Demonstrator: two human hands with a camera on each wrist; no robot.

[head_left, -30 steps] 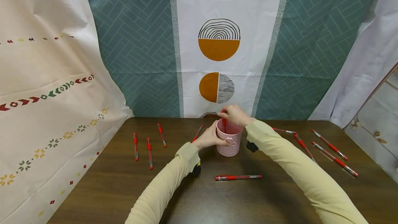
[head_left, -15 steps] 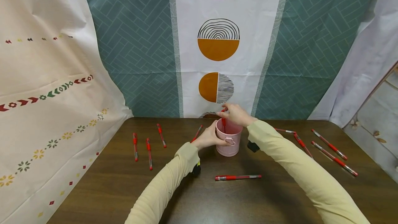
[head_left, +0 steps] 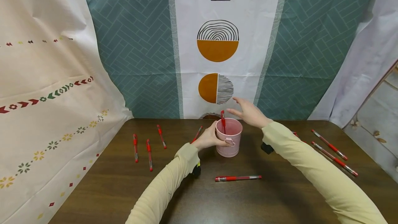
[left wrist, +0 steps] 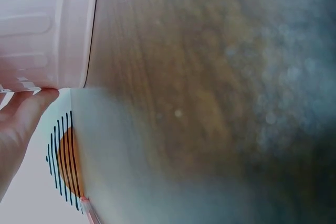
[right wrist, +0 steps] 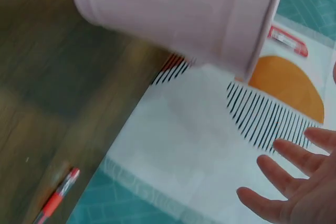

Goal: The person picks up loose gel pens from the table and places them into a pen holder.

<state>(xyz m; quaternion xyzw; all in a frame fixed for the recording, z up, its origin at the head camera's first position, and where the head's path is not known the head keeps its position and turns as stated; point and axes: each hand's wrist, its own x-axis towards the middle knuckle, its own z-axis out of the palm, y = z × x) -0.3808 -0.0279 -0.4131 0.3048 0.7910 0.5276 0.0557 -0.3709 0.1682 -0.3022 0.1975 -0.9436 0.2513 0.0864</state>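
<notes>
My left hand grips the side of a small pink bucket, its thumb near the bucket's handle lug. A red pen stands inside the bucket and leans on the rim, its red end sticking out above. Just right of the bucket's top, my right hand hovers with spread fingers and nothing in them. The right wrist view has the same hand apart from the bucket. Part of the left hand touches the bucket wall in the left wrist view.
One red pen lies crosswise in front of the bucket. Several more lie at the left, such as this pen, and at the right, such as this pen. Behind the left hand lies another pen. A patterned curtain hangs at the table's back edge.
My right hand has let go of the red pen in the bucket and moved right, its fingers spreading. The left hand keeps its hold on the bucket.
</notes>
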